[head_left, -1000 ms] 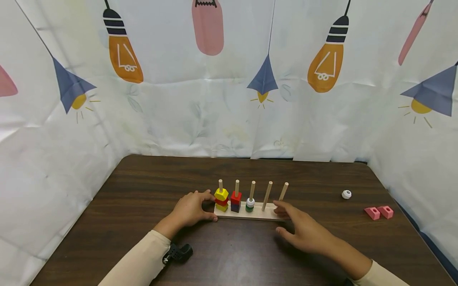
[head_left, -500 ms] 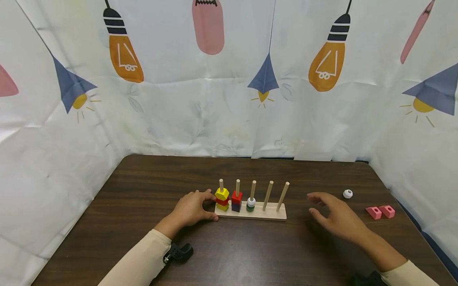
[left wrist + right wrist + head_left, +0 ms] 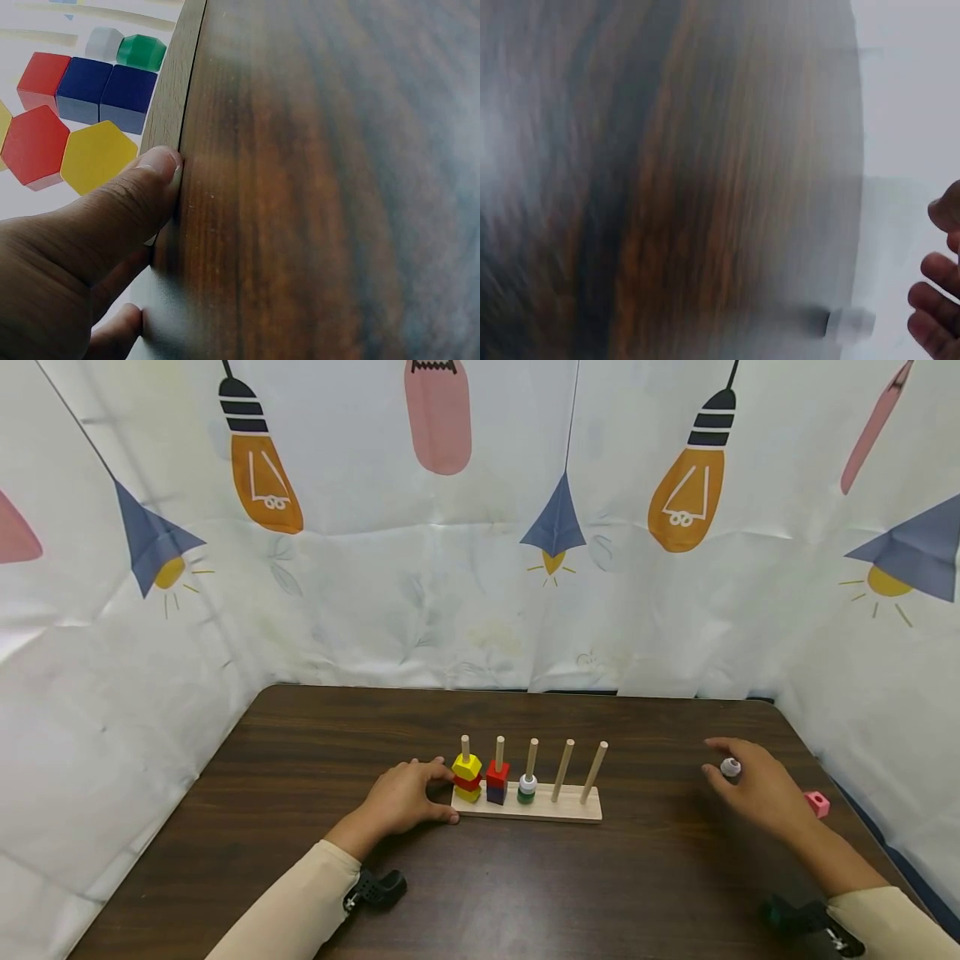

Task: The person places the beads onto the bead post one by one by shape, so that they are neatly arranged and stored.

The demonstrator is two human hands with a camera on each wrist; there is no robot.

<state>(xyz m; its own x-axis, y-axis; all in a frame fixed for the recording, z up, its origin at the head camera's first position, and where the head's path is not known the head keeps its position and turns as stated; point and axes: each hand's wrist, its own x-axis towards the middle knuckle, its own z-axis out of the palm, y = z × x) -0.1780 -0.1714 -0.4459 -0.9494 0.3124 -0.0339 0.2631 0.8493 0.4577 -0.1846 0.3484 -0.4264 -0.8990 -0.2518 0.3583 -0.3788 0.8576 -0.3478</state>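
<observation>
My left hand (image 3: 401,797) holds the left end of a wooden peg board (image 3: 555,811), its thumb (image 3: 139,191) pressed on the board's front edge in the left wrist view. Yellow and red hexagonal blocks (image 3: 467,767) are stacked on the leftmost peg. Beside them, a red cube (image 3: 497,774) sits above dark blue on the second peg. A white bead (image 3: 527,783) tops a green one on the middle peg; the two right pegs are bare. Over at the right, my right hand (image 3: 765,789) reaches around a loose white bead (image 3: 731,767), thumb and fingers apart.
A pink block (image 3: 817,803) lies on the dark wooden table (image 3: 480,893) near its right edge, partly behind my right hand. A white printed curtain (image 3: 465,610) stands behind the table and along its sides.
My right hand has left the right end of the peg board and moved right to the loose white bead, covering one pink block. My left hand has stayed on the board.
</observation>
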